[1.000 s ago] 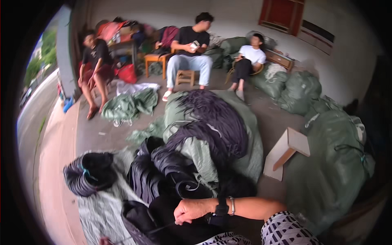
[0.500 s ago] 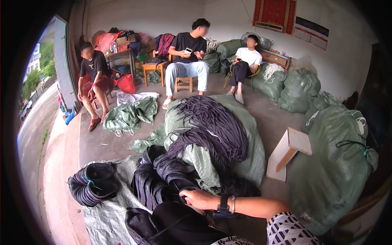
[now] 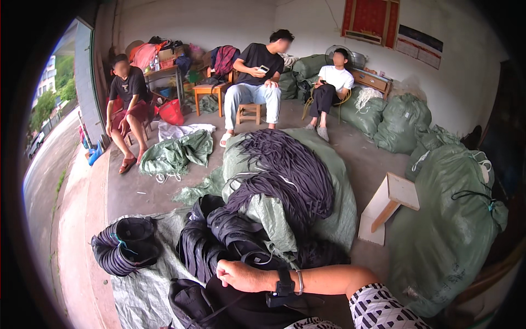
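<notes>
My right hand [image 3: 241, 276], with a dark band and a bracelet at its wrist, is over my lap with its fingers curled in. Whatever it pinches is hidden beneath it. Below it a black shoe upper [image 3: 189, 299] lies against my dark-clothed lap, and a thin dark lace runs from the upper toward the hand. Just beyond are rows of nested black shoe uppers [image 3: 198, 249]. A bundle of nested uppers [image 3: 123, 252], tied with teal cord, sits at the left. Farther off, a heap of dark laces [image 3: 290, 175] rests on a green woven sack [image 3: 342, 203]. My left hand does not show.
A pale woven sheet [image 3: 137, 299] covers the floor at the left front. A wooden stool [image 3: 386, 205] lies tipped at the right, beside a large full green sack [image 3: 446, 230]. Three seated people are at the back; one [image 3: 255, 77] holds a phone.
My right hand has moved left and slightly down from the row of nested uppers to above my lap. The seated person in the middle has lowered a hand to the knee.
</notes>
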The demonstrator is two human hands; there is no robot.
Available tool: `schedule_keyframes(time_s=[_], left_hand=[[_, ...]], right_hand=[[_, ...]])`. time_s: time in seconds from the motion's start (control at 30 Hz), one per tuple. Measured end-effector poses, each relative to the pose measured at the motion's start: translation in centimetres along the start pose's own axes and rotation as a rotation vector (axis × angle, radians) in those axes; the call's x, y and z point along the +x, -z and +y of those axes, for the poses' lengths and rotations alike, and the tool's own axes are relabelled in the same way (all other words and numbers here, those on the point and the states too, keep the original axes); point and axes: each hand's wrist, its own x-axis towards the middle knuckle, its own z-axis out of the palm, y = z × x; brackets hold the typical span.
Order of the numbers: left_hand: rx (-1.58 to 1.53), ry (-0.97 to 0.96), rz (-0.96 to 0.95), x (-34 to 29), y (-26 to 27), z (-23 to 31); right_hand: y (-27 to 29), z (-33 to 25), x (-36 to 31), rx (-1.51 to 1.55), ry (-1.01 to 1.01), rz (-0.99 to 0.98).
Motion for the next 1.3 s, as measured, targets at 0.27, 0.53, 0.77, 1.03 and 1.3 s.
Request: schedule_keyframes(time_s=[0.27, 0.53, 0.77, 1.03, 1.3], left_hand=[[-0.186, -0.186, -0.066, 0.7, -2.4, 1.5], [-0.089, -0.166, -0.232, 0.0, -3.6, 0.8], [-0.075, -0.313, -0.017, 0.0, -3.7, 3.4], [-0.148, -0.103, -0.129, 0.2, -5.6, 4.0], [-0.120, -0.051, -0.094, 0.7, -5.1, 2.9]], right_hand=[[-1.4, -1.2, 0.5, 0.184, 0.077, -0.172], [-2.1, -2.5, 0.7, -0.113, 0.200, -0.158], [-2.3, -1.9, 0.4, 0.194, -0.048, -0.140], [-3.3, -0.5, 0.4, 0.152, -0.025, -0.260], [-3.6, 0.0, 1.2, 0.092, 0.034, -0.246]])
